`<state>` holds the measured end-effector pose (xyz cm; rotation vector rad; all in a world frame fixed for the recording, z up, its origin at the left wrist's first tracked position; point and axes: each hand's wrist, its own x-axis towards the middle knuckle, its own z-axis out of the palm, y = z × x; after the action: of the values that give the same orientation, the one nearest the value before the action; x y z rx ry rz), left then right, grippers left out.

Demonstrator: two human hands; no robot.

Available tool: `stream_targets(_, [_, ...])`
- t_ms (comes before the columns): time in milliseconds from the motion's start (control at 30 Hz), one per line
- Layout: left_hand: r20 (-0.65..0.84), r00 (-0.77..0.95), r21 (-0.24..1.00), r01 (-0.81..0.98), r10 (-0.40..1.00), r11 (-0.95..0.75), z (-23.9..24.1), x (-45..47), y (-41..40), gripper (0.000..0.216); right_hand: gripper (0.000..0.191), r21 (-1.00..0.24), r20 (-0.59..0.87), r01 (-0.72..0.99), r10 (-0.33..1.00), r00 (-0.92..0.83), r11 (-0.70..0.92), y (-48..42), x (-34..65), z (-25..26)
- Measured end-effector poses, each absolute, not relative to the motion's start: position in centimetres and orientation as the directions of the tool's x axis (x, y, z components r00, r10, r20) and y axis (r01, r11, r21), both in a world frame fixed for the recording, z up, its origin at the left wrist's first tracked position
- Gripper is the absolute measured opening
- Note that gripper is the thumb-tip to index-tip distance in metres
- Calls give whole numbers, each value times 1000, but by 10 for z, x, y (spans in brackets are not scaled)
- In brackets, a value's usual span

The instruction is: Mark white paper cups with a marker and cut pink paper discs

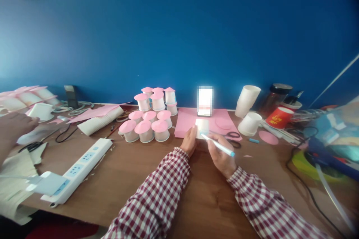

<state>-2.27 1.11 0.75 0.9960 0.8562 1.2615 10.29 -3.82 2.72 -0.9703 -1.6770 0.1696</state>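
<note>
My left hand (190, 141) is closed against the left side of an upturned white paper cup (202, 128) that stands on a pink paper sheet (186, 121). My right hand (221, 157) is closed round a light blue pen (218, 145), whose tip touches the cup's lower right edge. Both sleeves are red-and-white check. Black-handled scissors (233, 137) lie on the sheet just right of the cup.
A cluster of white cups with pink lids (150, 119) stands left of the sheet. A white power strip (78, 168) lies at the front left. Stacked white cups (246, 101), a red cup (279, 117) and cables crowd the right. Another person's hand (14, 127) works at far left.
</note>
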Motion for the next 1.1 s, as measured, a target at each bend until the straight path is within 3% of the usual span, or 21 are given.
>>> stream_targets(1100, [20,103,948,-318,994,14,2,-23,13,53,14,-572,721,544,693,-25,614,-40,103,29])
